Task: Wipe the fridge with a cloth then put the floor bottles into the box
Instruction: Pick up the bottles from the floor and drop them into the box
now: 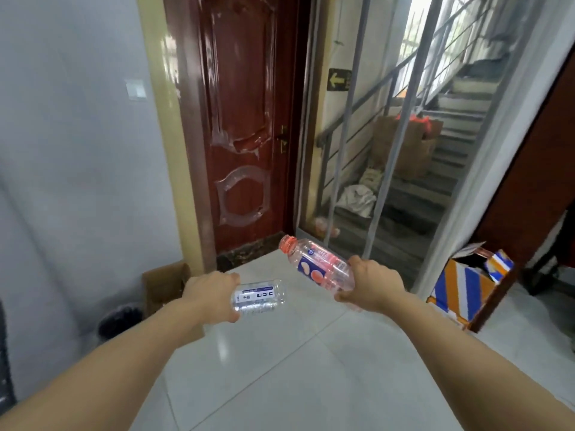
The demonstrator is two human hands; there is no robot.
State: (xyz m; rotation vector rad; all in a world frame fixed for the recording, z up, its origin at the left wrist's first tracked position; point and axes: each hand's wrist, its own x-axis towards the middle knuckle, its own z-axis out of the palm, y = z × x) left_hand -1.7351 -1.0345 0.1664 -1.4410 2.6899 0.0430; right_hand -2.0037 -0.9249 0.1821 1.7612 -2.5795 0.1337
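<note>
At the far left a grey wall [77, 150] goes up, with a light switch [136, 88] on it. Low down by that wall sits a dark bin [119, 318], and just beside it stands a brown cardboard box [161, 284] on the floor.

The left hand [211, 293] is stretched out in front of that box. Its fingers are curled round a clear bottle [259, 296] with a white and dark label. The bottle lies on its side in the air, above the white tiled floor [295, 368].

Behind, in the middle, is a shut red-brown door [239, 119] with shiny plastic film stuck on it.

The right hand [373, 286] is stretched out too. It grips the bottom end of a pink bottle [317, 264] with a blue label and a red neck. This bottle is tilted, with its neck pointing up and to the left. The two bottles are near each other but do not touch.

To the right of the door is a glass wall [389, 135], and stairs [451, 126] show through it, with brown boxes and bags on them.

At the far right an orange, blue and white box [466, 284] stands open on the floor.
</note>
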